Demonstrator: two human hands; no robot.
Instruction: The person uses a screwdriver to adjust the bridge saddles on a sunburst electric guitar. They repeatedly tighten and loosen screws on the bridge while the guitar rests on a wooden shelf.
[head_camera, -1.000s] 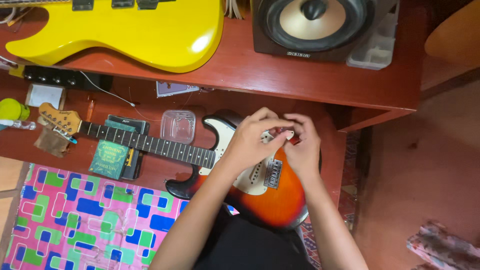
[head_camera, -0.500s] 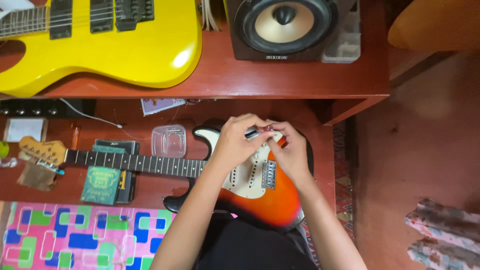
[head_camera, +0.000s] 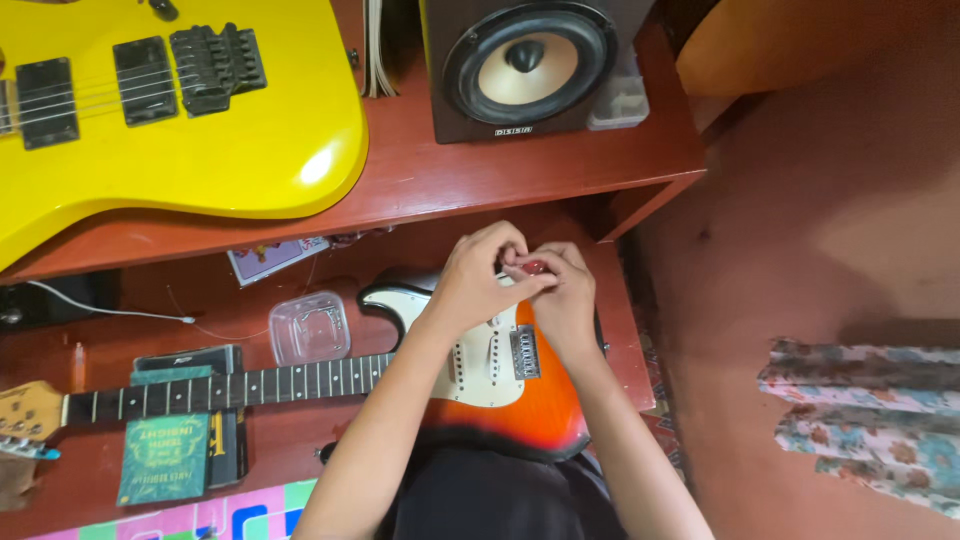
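A sunburst electric guitar (head_camera: 520, 410) with a white pickguard lies across my lap, its neck (head_camera: 230, 385) reaching left. Both my hands are bunched together over the upper body of the guitar. My left hand (head_camera: 480, 275) and my right hand (head_camera: 565, 295) pinch a small red object (head_camera: 535, 267) between their fingertips. What the red object is cannot be made out. The guitar's bridge (head_camera: 525, 352) shows just below my hands.
A yellow electric guitar (head_camera: 200, 120) and a dark speaker (head_camera: 530, 65) rest on the reddish-brown shelf (head_camera: 520, 185) above. A clear plastic box (head_camera: 310, 327), a green booklet (head_camera: 165, 458) and a white cable (head_camera: 110, 312) lie on the lower surface. Patterned cloth (head_camera: 865, 415) lies at right.
The view has shifted right and downward, so the guitars sit further left. My hands stay together over the sunburst guitar, still working the small red object.
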